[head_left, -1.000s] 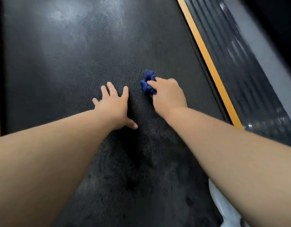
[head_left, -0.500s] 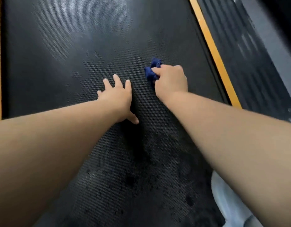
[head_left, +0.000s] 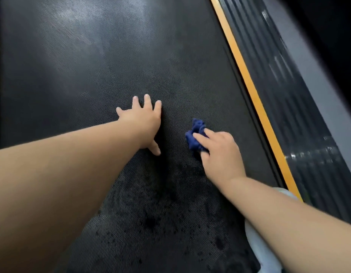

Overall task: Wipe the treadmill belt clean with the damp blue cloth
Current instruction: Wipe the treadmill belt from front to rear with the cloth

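The black textured treadmill belt [head_left: 115,56] fills most of the head view. A bunched dark blue cloth [head_left: 196,135] lies on the belt right of centre. My right hand [head_left: 220,154] grips it, fingers curled over the cloth and pressing it onto the belt. My left hand [head_left: 144,121] lies flat on the belt to the left of the cloth, fingers spread and straight, holding nothing. Dark wet speckles [head_left: 160,217] mark the belt near me.
A yellow stripe [head_left: 247,79] runs along the belt's right edge, with a ribbed black side rail [head_left: 289,95] beyond it. A pale white-clad shape [head_left: 263,251] sits at the bottom right under my right forearm.
My right hand has pulled the blue cloth back toward me along the belt. My left hand stays flat in about the same place.
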A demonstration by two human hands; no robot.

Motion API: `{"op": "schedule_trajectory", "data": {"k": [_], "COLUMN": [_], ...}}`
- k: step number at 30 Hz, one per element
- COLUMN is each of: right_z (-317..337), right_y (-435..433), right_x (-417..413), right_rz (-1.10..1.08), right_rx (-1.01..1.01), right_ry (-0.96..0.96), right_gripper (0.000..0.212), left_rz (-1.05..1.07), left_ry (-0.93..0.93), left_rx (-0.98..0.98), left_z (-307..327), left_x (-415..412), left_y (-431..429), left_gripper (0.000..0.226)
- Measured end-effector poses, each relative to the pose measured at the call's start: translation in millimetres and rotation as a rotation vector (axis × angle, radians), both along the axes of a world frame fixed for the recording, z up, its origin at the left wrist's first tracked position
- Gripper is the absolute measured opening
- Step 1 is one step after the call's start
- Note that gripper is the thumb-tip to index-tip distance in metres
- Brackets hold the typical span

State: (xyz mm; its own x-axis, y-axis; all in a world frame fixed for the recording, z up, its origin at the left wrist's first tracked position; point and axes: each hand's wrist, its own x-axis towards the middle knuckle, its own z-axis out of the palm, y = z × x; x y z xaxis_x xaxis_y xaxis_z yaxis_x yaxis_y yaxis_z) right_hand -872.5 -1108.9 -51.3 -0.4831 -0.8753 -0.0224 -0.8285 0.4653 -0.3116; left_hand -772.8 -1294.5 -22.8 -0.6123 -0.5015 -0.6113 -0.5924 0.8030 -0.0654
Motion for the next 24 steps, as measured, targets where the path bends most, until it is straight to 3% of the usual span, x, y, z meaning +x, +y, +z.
{"op": "schedule_trajectory", "data": {"k": [4, 8, 14, 18, 24], "right_z": [1.4, 9.1, -2.5, -7.9, -0.8], "right_y": [-73.5, -129.9, -45.3, 13.5, -42.4], "right_x": [-29.5, -42.4, -15.5, 3.5, -29.4], "right_rz": [-0.035, -0.168, -0.027, -0.084, -0.059], "right_rx": [-0.011, 0.066, -0.037, -0.034, -0.020], "right_ry": [0.064, -0.002, 0.041, -0.004, 0.057], "right_gripper": [0.035, 0.030, 0.037, 0.042, 0.038], "left_rz": [0.019, 0.009, 0.033, 0.061, 0.055], "left_ry": [-0.032, -0.001, -0.028, -0.054, -0.057], "left_rx": [0.024, 0.036, 0.059, 0.068, 0.061], "left_z": [-3.9, -7.5, -5.5, 0.1, -3.5], "left_x": [-6.9, -2.0, -4.3, -7.8, -8.9], "left_y": [-2.1, -4.0, -3.1, 0.7, -1.5], "left_gripper": [0.150, 0.150, 0.148, 0.146, 0.147]}}
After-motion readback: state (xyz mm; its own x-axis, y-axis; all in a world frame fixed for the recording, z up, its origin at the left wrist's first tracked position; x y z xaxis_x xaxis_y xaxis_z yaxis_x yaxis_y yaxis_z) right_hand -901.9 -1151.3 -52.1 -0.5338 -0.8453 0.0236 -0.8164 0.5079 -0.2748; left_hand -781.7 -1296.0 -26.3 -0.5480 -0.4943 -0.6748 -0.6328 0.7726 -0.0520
